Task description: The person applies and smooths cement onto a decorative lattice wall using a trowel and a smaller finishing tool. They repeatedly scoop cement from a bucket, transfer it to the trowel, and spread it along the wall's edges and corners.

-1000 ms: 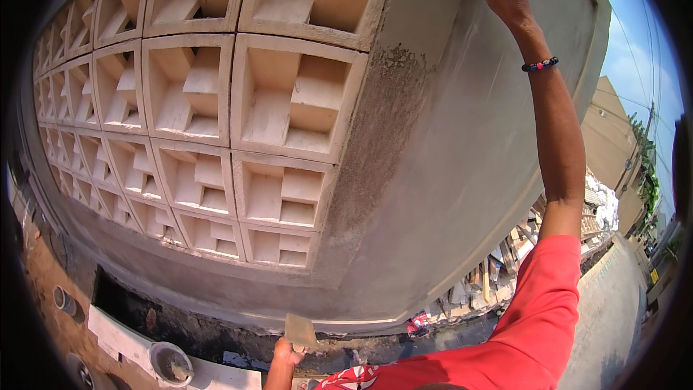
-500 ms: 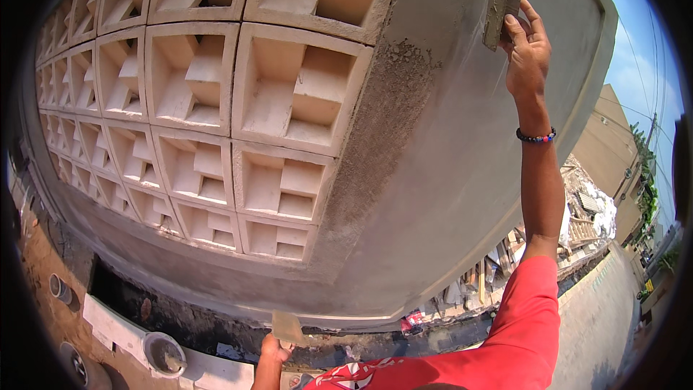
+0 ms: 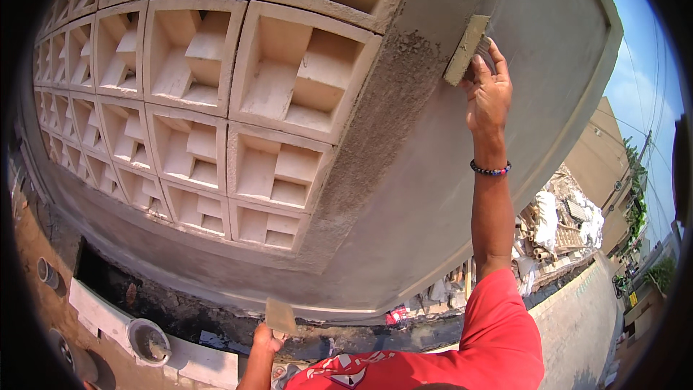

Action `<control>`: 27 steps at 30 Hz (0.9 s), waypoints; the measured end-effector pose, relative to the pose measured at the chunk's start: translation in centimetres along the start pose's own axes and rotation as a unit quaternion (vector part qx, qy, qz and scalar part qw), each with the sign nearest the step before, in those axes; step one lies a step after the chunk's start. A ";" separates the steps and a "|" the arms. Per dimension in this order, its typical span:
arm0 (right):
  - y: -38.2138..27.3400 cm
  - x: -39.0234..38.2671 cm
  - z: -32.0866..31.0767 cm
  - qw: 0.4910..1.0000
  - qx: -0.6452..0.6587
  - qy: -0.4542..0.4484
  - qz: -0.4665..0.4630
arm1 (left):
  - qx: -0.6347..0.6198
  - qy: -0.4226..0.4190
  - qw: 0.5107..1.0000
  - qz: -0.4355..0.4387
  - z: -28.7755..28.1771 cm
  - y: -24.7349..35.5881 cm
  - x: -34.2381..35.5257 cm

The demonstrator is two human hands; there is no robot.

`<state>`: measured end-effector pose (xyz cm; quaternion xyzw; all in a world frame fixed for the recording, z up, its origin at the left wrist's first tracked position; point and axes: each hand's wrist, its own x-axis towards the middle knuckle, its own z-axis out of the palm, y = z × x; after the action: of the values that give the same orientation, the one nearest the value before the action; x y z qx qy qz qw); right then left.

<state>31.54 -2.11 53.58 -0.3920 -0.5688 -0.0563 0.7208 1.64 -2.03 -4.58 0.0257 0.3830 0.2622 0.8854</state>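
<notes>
Against the smooth grey plastered wall (image 3: 433, 195): flat rectangular float (image 3: 466, 50) high up, right of the grid of square hollow concrete blocks (image 3: 216, 101); small flat trowel (image 3: 280, 315) below; round bucket (image 3: 148, 341) at its foot, lower left.

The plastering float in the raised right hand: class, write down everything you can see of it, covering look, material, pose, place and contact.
The plastering float is a flat, pale rectangular board, seemingly wood or foam, with grey mortar smeared along its edges. It stands steeply tilted, seen almost edge-on, with its face against the grey rendered wall, just right of the rough mortar strip beside the ventilation blocks. The right hand grips it from behind, fingers on its back; any handle is hidden.
</notes>
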 end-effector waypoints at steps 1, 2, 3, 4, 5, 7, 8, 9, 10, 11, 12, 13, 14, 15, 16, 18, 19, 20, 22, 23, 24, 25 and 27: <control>1.1 -2.0 -0.3 1.000 -0.003 -0.002 0.006 | 0.002 -0.004 1.000 -0.002 -0.3 -0.1 0.5; 2.4 -4.1 -0.6 1.000 0.002 -0.005 0.026 | 0.007 -0.007 1.000 -0.005 -0.7 -0.2 0.8; 3.2 -6.0 -1.1 0.999 0.008 -0.006 0.044 | -0.005 -0.003 1.000 -0.012 -0.8 -0.2 0.9; 3.2 -7.6 -1.8 0.998 -0.003 -0.007 0.065 | -0.015 -0.001 1.000 -0.015 -0.6 -0.2 0.8; 3.0 -8.9 -2.6 0.996 -0.012 -0.006 0.083 | -0.022 -0.001 1.000 -0.013 -0.4 0.0 0.8; 2.1 -8.2 -3.4 0.998 0.009 0.001 0.067 | -0.025 -0.013 1.000 -0.007 -0.6 0.4 0.7; 1.9 -6.2 -3.8 0.999 0.020 0.008 0.046 | -0.026 0.021 0.999 -0.013 0.7 0.7 0.2; 0.8 -4.9 -3.9 0.998 0.053 0.016 0.019 | -0.037 0.027 0.999 0.004 -0.3 0.8 0.6; -0.7 -3.0 -4.3 0.998 0.060 0.015 -0.012 | -0.005 0.024 1.000 0.004 -0.8 1.0 0.8; -2.2 -0.7 -4.8 0.997 0.067 0.015 -0.042 | -0.013 0.003 1.000 -0.007 -1.7 1.2 2.0; -2.9 1.5 -4.9 0.996 0.065 0.011 -0.062 | 0.014 0.040 0.999 0.008 -1.5 1.5 1.3; -4.1 3.9 -5.4 0.995 0.054 0.007 -0.087 | 0.025 0.020 0.999 0.010 -1.5 1.8 1.3; -5.0 6.2 -6.0 0.993 0.061 0.011 -0.105 | 0.036 0.017 0.999 0.017 -1.2 2.1 1.6; -5.5 8.1 -5.9 0.990 0.076 0.011 -0.119 | 0.040 0.019 0.999 0.028 -1.3 2.5 1.3; -6.5 9.0 -4.3 0.988 0.041 0.077 -0.124 | 0.044 0.022 0.998 0.044 -1.6 2.9 0.5; -7.7 11.6 -3.3 0.989 0.043 0.084 -0.114 | 0.052 0.022 0.996 0.070 -1.9 3.3 -0.9; -8.3 12.8 -3.5 0.991 0.076 0.025 -0.105 | 0.042 0.040 0.995 0.077 -1.2 3.2 -1.6; -8.5 13.7 -3.5 0.989 0.088 0.029 -0.114 | 0.031 0.059 0.994 0.086 -0.5 3.2 -2.5; -7.1 16.4 -2.7 0.984 0.077 0.028 -0.159 | 0.000 0.086 0.991 0.105 -1.1 2.8 -4.1; -6.4 19.2 -3.6 0.977 0.035 0.032 -0.208 | -0.002 0.080 0.991 0.108 -0.9 2.7 -3.8; -7.0 19.3 -3.2 0.967 -0.001 0.033 -0.251 | -0.010 0.079 0.990 0.113 -1.0 2.2 -3.9; -7.3 19.1 -3.2 0.974 0.051 0.022 -0.220 | -0.006 0.092 0.988 0.120 -1.1 1.8 -4.2; -8.2 18.4 -2.7 0.976 0.155 -0.003 -0.151 | 0.000 0.121 0.984 0.131 -1.3 0.7 -4.9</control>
<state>35.64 -2.75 73.45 -0.1859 -0.6250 -0.0746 0.7545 -2.39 -4.03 -2.07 0.0438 0.4807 0.3774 0.7903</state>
